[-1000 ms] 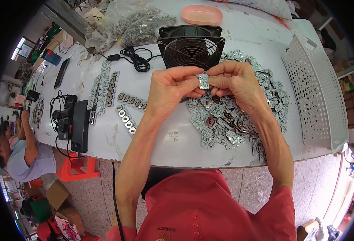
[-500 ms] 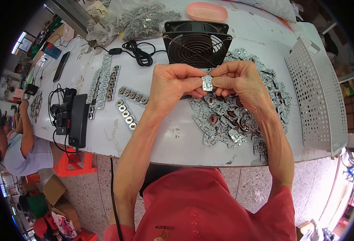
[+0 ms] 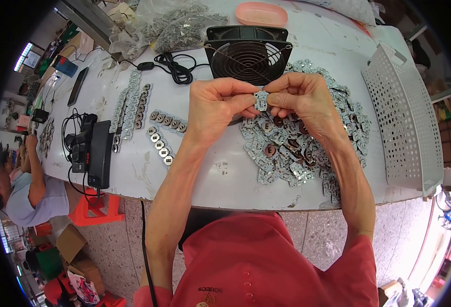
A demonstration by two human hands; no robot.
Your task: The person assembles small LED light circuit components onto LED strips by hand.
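Note:
Between the fingertips of both hands I hold a small silvery metal plate (image 3: 260, 101) with cut-outs, raised over the table in front of a black fan. My left hand (image 3: 217, 105) pinches its left edge; my right hand (image 3: 302, 102) grips the right edge with thumb and forefinger. Below and right of my hands spreads a heap of similar metal plates (image 3: 299, 171), some with brown or silver round discs. To the left lie short rows of disc-bearing plates (image 3: 161, 145) and longer strips of linked plates (image 3: 128, 105).
The black fan (image 3: 248, 53) stands just beyond my hands, its cable (image 3: 179, 69) coiled beside it. A white perforated basket (image 3: 402, 123) is at the right. Clear bags of parts (image 3: 184, 30) and a pink tray (image 3: 261, 14) lie behind. A co-worker (image 3: 30, 189) sits at far left.
My hands and the metal plate have shifted slightly left and up in the picture. The plate now faces more squarely, with its cut-outs showing. Both hands keep their pinch.

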